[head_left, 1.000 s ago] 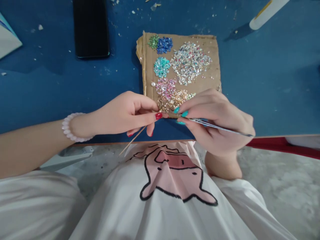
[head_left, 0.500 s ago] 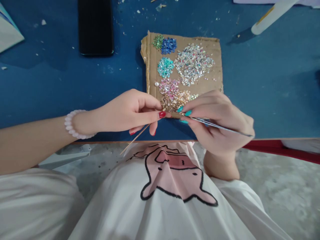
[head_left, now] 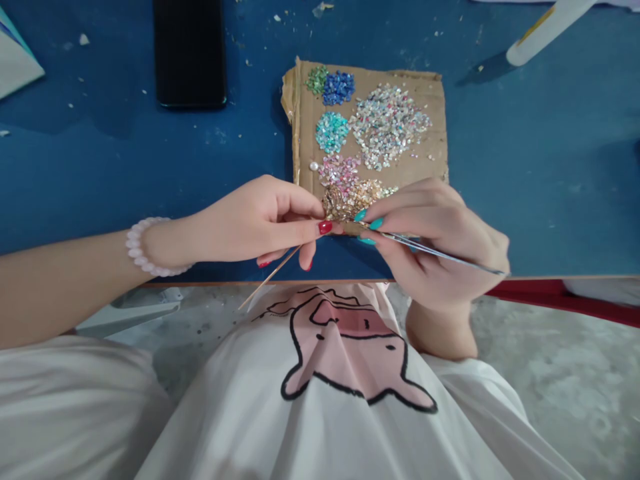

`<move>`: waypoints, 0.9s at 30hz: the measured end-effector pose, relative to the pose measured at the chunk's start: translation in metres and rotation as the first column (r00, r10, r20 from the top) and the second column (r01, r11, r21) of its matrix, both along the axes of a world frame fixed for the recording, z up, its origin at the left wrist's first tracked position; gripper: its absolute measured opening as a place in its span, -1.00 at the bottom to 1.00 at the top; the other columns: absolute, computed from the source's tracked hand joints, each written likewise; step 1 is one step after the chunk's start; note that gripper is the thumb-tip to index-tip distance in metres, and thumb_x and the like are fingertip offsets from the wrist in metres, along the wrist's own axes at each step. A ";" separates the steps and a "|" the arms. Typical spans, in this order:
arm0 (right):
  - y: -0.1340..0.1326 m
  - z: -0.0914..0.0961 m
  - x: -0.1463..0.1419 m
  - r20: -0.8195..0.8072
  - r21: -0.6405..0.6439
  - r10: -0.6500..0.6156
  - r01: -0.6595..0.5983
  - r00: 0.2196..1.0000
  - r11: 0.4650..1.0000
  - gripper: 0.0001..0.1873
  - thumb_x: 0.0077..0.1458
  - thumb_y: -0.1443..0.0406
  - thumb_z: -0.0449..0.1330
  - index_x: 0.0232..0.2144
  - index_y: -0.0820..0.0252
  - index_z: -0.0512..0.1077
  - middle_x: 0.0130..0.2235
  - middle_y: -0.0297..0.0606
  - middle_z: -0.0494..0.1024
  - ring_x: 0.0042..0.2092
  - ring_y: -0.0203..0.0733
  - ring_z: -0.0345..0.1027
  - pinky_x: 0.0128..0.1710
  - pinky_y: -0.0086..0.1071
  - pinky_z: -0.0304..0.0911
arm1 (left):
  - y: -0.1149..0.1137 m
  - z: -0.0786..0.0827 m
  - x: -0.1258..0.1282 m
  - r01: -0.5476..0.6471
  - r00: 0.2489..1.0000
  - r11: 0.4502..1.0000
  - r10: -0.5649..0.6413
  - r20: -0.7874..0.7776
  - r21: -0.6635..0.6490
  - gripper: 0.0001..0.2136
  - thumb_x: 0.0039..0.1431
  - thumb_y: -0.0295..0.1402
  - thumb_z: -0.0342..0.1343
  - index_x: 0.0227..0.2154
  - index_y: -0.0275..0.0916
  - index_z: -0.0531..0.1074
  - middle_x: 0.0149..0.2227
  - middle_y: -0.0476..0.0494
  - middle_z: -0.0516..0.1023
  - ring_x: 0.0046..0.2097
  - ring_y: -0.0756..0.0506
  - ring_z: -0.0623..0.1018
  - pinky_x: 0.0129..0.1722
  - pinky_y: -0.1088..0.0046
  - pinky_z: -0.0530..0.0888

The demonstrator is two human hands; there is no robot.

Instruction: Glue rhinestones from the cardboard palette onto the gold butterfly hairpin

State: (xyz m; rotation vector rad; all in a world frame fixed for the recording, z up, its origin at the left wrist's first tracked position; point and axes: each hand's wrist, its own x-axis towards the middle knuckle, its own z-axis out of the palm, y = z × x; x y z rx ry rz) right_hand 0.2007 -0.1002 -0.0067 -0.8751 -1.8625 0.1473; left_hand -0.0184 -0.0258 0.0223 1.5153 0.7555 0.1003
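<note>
My left hand point(head_left: 255, 223), with red nails and a pearl bracelet, pinches a thin wooden stick point(head_left: 270, 277) that slants down toward my lap. My right hand point(head_left: 440, 240), with teal nails, pinches slim metal tweezers point(head_left: 440, 253) whose tips point left at the left fingertips. Both hands meet over the near edge of a piece of cardboard point(head_left: 435, 160) on the blue table. The cardboard carries small heaps of rhinestones: green point(head_left: 317, 79), blue point(head_left: 339, 87), teal point(head_left: 331, 131), silver point(head_left: 389, 125), pink point(head_left: 339, 170) and gold point(head_left: 350, 197). What sits between the fingertips is too small to make out.
A black phone point(head_left: 190, 50) lies face up at the back left of the blue table point(head_left: 100, 167). A white tube point(head_left: 543, 30) lies at the back right, a white and blue object point(head_left: 15, 63) at the far left edge. Small crumbs litter the tabletop.
Both hands hold almost the same pose. The view has drifted slightly, so the cardboard and phone sit a little further right than one second ago.
</note>
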 end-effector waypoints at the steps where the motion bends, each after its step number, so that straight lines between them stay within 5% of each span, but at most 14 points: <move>1: 0.000 0.000 0.000 -0.002 0.001 0.003 -0.003 1.000 1.000 -0.81 0.19 0.42 0.29 -0.21 0.01 0.49 -0.29 -0.33 0.66 -0.28 -0.16 0.58 -0.20 -0.19 0.54 | 0.000 0.000 0.000 -0.001 1.000 1.000 0.001 0.001 0.002 -0.84 0.27 -0.39 0.15 -0.43 -0.22 0.54 -0.55 -0.02 0.61 -0.72 0.14 0.31 -0.76 0.66 0.24; 27: 0.001 -0.002 0.000 -0.071 0.030 0.052 -0.050 0.996 0.998 -0.87 0.14 0.47 0.30 -0.28 0.18 0.50 -0.30 -0.27 0.65 -0.27 -0.20 0.56 -0.22 -0.24 0.54 | 0.000 -0.001 0.000 0.021 1.000 1.000 -0.021 0.014 0.001 -0.83 0.29 -0.35 0.15 -0.42 -0.23 0.52 -0.52 -0.03 0.62 -0.70 0.15 0.32 -0.73 0.69 0.26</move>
